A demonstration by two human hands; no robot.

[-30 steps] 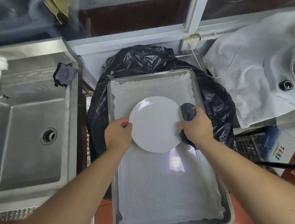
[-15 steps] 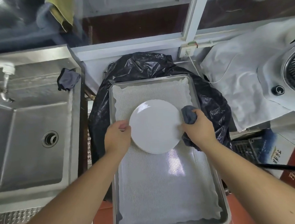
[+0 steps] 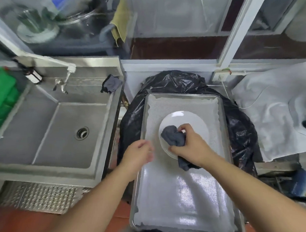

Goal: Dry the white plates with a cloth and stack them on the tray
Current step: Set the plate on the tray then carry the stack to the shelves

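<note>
A white plate (image 3: 187, 119) lies on the lined metal tray (image 3: 225, 147), in its far half. My right hand (image 3: 189, 145) grips a dark grey cloth (image 3: 173, 137) and holds it over the plate's near left part. My left hand (image 3: 139, 154) hovers at the tray's left rim, off the plate, fingers loosely curled and holding nothing. It is blurred. The plate's near edge is hidden under the cloth and my right hand.
A steel sink (image 3: 52, 127) stands to the left, with a tap (image 3: 70, 69) and another dark cloth (image 3: 111, 83) on its back corner. A black plastic bag (image 3: 175, 81) lies under the tray. White sheeting (image 3: 267, 110) covers things at the right.
My left hand let go of the plate and drew back to the left. My right hand carried the cloth from the plate's right edge onto its near left part. The view shifted left.
</note>
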